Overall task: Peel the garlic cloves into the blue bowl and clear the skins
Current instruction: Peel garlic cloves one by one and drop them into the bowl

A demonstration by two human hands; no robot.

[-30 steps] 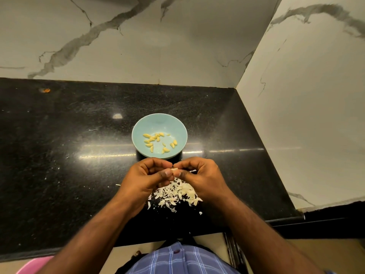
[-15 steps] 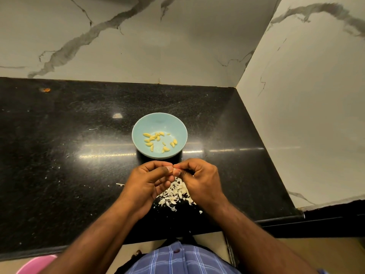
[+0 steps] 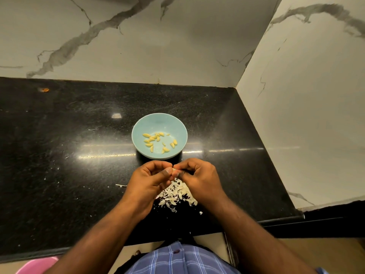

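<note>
The blue bowl (image 3: 138, 125) stands on the black counter and holds several peeled yellow garlic cloves (image 3: 153, 139). Just in front of it, my left hand (image 3: 147, 184) and my right hand (image 3: 199, 178) meet fingertip to fingertip. Both pinch one small pale garlic clove (image 3: 174, 169), which shows only as a sliver between the thumbs. Below the hands lies a pile of white garlic skins (image 3: 177, 194), partly hidden by my fingers and wrists.
The black stone counter (image 3: 59, 155) ends at marble walls behind and to the right (image 3: 306, 115). Small skin flecks (image 3: 120, 185) lie left of the hands. An orange scrap (image 3: 44, 89) sits far back left. A pink object (image 3: 37, 265) shows below the counter's front edge.
Both hands have shifted slightly away from me towards the bowl, still pinching the clove. More of the skin pile shows beneath them.
</note>
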